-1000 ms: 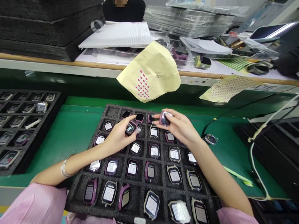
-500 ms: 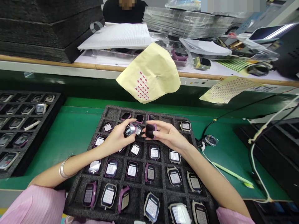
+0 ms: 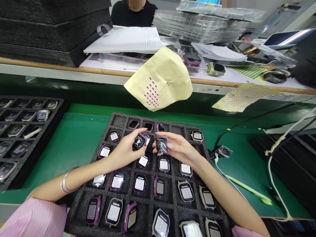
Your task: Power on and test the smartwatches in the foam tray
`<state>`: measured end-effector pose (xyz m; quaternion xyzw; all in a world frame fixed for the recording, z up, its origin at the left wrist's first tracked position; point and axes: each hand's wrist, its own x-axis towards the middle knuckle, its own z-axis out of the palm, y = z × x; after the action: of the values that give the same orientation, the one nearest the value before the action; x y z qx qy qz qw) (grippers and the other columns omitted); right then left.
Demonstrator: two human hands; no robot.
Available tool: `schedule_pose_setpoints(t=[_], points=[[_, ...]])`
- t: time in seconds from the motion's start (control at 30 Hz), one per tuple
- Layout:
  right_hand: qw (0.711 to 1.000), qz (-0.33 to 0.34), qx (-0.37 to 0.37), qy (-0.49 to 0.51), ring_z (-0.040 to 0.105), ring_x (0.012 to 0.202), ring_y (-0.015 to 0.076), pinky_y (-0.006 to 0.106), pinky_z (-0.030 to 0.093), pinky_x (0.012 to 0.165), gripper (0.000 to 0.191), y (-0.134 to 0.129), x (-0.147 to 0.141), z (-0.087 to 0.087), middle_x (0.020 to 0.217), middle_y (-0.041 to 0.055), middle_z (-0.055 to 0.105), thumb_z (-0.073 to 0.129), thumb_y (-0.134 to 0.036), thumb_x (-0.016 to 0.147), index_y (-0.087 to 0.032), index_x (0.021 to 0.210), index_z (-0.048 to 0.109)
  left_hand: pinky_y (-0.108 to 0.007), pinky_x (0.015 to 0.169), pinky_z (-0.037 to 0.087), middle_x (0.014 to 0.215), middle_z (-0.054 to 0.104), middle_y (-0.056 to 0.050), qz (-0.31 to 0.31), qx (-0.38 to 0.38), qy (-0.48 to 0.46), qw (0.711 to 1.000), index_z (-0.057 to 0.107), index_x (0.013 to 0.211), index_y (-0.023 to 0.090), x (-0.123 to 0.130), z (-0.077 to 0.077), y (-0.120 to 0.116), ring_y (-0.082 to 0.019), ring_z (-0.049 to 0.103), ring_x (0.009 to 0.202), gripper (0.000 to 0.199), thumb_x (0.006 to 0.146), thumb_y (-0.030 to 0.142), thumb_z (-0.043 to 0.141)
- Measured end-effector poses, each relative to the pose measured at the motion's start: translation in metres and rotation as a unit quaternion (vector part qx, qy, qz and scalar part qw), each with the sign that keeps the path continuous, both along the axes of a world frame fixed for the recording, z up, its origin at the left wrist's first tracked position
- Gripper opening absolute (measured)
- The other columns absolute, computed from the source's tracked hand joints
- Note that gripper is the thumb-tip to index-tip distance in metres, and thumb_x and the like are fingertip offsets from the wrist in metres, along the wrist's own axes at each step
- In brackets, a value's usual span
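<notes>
Between the thumb and fingers of my left hand (image 3: 128,144) is a purple smartwatch (image 3: 139,142) with a lit dial. My right hand (image 3: 179,146) grips a second purple smartwatch (image 3: 162,144), whose face also shows a dial. Both are held above a black foam tray (image 3: 118,121) divided into compartments. Several purple and beige watch bodies lie in it, many with white lists on their screens, such as the purple one (image 3: 140,183) and the beige one (image 3: 186,191). My hands hide some compartments in the upper middle.
Another foam tray (image 3: 53,123) of watches sits at the left. Yellow sticker sheets (image 3: 172,79) hang from the shelf edge (image 3: 106,74). Cables (image 3: 269,164) and a green stick (image 3: 247,187) lie at the right. Black foam stacks (image 3: 54,33) stand above, and a person (image 3: 133,14) is behind.
The right-hand watch's screen has gone from dark to a lit dial, and that watch has shifted slightly right and down. The left-hand watch has turned a little and stays in my grip.
</notes>
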<state>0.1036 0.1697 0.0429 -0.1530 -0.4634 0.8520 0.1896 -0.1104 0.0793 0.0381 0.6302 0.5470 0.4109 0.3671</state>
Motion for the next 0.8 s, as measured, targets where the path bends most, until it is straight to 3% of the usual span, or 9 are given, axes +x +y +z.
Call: schedule_pose_setpoints(t=[0.8], points=[[1.0, -0.018, 0.015, -0.017, 0.07, 0.093, 0.0218, 0.033, 0.054, 0.083, 0.037, -0.0017, -0.0017, -0.0048, 0.109, 0.0099, 0.071, 0.069, -0.02, 0.086, -0.02, 0.123, 0.064, -0.038, 0.098, 0.045, 0.126, 0.061, -0.011, -0.003, 0.023, 0.04, 0.999, 0.044, 0.131, 0.016, 0.0023, -0.0047, 0.0014, -0.024, 0.059, 0.111, 0.049, 0.083, 0.018, 0.056]])
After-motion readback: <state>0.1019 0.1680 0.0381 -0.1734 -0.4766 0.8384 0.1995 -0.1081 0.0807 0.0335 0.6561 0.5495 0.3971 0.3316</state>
